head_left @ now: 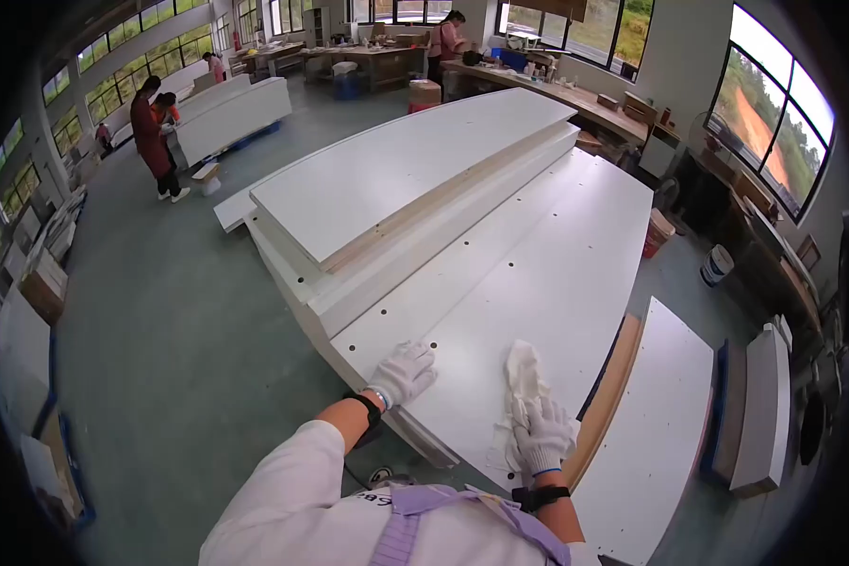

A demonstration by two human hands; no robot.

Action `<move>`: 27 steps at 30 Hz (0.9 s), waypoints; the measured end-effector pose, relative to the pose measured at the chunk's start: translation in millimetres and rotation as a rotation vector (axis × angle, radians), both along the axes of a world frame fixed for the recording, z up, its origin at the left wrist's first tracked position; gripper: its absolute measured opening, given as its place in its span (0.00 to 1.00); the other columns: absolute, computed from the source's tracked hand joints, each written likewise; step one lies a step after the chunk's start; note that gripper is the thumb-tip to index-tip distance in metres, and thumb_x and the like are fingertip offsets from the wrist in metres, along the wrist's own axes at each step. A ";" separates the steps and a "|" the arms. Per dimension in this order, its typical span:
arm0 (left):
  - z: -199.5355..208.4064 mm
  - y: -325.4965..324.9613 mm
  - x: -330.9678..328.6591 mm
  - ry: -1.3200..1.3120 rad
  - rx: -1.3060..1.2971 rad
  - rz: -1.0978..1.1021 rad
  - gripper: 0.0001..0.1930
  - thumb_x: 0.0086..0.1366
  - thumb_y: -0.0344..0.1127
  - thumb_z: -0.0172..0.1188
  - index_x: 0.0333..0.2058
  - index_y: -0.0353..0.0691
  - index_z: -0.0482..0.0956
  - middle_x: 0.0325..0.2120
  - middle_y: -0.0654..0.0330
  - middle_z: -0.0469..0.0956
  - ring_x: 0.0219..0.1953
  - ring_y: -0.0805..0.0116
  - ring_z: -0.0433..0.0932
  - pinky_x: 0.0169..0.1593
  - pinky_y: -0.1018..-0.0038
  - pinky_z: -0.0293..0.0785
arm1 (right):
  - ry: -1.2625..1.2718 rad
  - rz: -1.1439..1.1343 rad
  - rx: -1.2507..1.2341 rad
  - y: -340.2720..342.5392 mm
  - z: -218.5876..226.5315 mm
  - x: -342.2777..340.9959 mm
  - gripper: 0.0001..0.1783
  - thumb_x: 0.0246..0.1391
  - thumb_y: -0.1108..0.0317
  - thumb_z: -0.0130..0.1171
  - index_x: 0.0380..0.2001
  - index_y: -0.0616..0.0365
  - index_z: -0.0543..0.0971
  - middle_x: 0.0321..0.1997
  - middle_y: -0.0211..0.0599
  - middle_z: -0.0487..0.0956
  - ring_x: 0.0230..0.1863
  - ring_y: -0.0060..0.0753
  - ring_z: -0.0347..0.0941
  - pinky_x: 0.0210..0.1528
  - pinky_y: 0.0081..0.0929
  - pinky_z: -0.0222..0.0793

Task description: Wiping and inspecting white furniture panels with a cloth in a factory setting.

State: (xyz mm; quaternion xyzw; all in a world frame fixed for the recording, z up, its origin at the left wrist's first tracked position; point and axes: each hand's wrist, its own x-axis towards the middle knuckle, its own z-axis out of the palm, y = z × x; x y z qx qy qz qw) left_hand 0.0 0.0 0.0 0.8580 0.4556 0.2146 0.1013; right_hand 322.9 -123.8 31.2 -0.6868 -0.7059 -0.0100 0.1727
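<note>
My left hand (405,374), in a white knit glove, lies on the near left edge of a large white panel (538,283), fingers extended and holding nothing. Small dark holes run in rows across the panel. My right hand (546,438), gloved the same way, grips a crumpled white cloth (526,370) and presses it onto the panel's near right part. Part of the cloth is hidden under the hand; the rest spreads out ahead of the fingers.
Another white panel (396,174) lies stacked on the far left side. A brown-edged panel (656,424) stands close on my right, beside a white box-shaped piece (762,415). Buckets (717,266) sit on the floor. Several people (148,132) work farther away near benches (575,102).
</note>
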 end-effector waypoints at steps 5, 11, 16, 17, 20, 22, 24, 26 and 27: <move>-0.8 -6.4 2.5 -0.037 0.070 0.033 0.21 0.69 0.49 0.53 0.52 0.40 0.75 0.55 0.51 0.73 0.59 0.50 0.69 0.69 0.58 0.59 | -0.055 0.023 0.105 -1.9 -3.0 1.3 0.23 0.50 0.51 0.62 0.49 0.43 0.80 0.56 0.43 0.76 0.56 0.52 0.71 0.57 0.47 0.65; -8.7 -3.1 -1.4 0.009 0.046 0.069 0.23 0.70 0.50 0.52 0.54 0.40 0.76 0.58 0.50 0.73 0.62 0.49 0.68 0.70 0.59 0.58 | -0.042 0.032 0.095 0.0 -5.5 1.4 0.23 0.51 0.50 0.61 0.50 0.42 0.80 0.57 0.44 0.76 0.57 0.53 0.71 0.58 0.48 0.65; -9.6 -0.8 0.8 0.020 0.028 0.062 0.24 0.70 0.51 0.51 0.54 0.40 0.76 0.59 0.49 0.72 0.63 0.48 0.68 0.70 0.59 0.57 | -0.025 0.044 0.130 0.8 -13.2 6.0 0.23 0.50 0.50 0.62 0.49 0.43 0.80 0.57 0.44 0.76 0.57 0.53 0.70 0.58 0.50 0.65; -10.9 0.1 0.1 0.025 0.032 0.059 0.24 0.70 0.51 0.51 0.54 0.40 0.76 0.59 0.49 0.72 0.63 0.48 0.67 0.70 0.59 0.57 | -0.043 0.042 0.143 0.4 -13.8 6.0 0.23 0.50 0.51 0.62 0.49 0.43 0.80 0.57 0.44 0.76 0.57 0.54 0.70 0.58 0.50 0.65; -13.6 1.7 -1.1 0.013 0.046 0.047 0.23 0.70 0.51 0.51 0.54 0.40 0.76 0.58 0.49 0.73 0.62 0.49 0.68 0.70 0.59 0.57 | -0.013 0.054 0.157 0.8 -11.4 4.6 0.23 0.49 0.51 0.63 0.49 0.43 0.81 0.56 0.44 0.76 0.56 0.55 0.70 0.57 0.50 0.66; -8.8 1.7 0.3 0.005 0.042 0.030 0.23 0.70 0.51 0.51 0.53 0.40 0.76 0.57 0.48 0.73 0.62 0.49 0.68 0.70 0.59 0.57 | 0.005 0.048 0.142 -0.1 -8.2 3.1 0.24 0.47 0.54 0.63 0.49 0.44 0.80 0.55 0.44 0.76 0.56 0.54 0.70 0.58 0.50 0.65; -4.8 1.0 0.9 -0.002 0.035 0.014 0.22 0.69 0.50 0.52 0.53 0.40 0.76 0.57 0.48 0.73 0.62 0.49 0.68 0.70 0.59 0.57 | 0.026 0.042 0.127 -0.2 -3.3 0.6 0.25 0.44 0.56 0.64 0.49 0.45 0.80 0.54 0.44 0.75 0.56 0.54 0.69 0.60 0.50 0.64; -1.4 -0.7 1.0 0.021 0.029 0.037 0.22 0.69 0.50 0.52 0.52 0.40 0.76 0.56 0.48 0.73 0.61 0.50 0.69 0.69 0.58 0.57 | 0.065 0.063 0.138 0.4 0.8 -1.6 0.23 0.44 0.57 0.64 0.48 0.45 0.80 0.53 0.43 0.76 0.54 0.53 0.70 0.58 0.49 0.65; -1.0 -0.1 2.2 0.020 0.030 0.028 0.22 0.69 0.50 0.52 0.52 0.40 0.76 0.56 0.48 0.73 0.61 0.50 0.69 0.69 0.58 0.57 | 0.064 0.055 0.139 -0.2 0.2 -0.3 0.23 0.44 0.57 0.64 0.48 0.45 0.80 0.53 0.43 0.76 0.54 0.53 0.70 0.58 0.49 0.65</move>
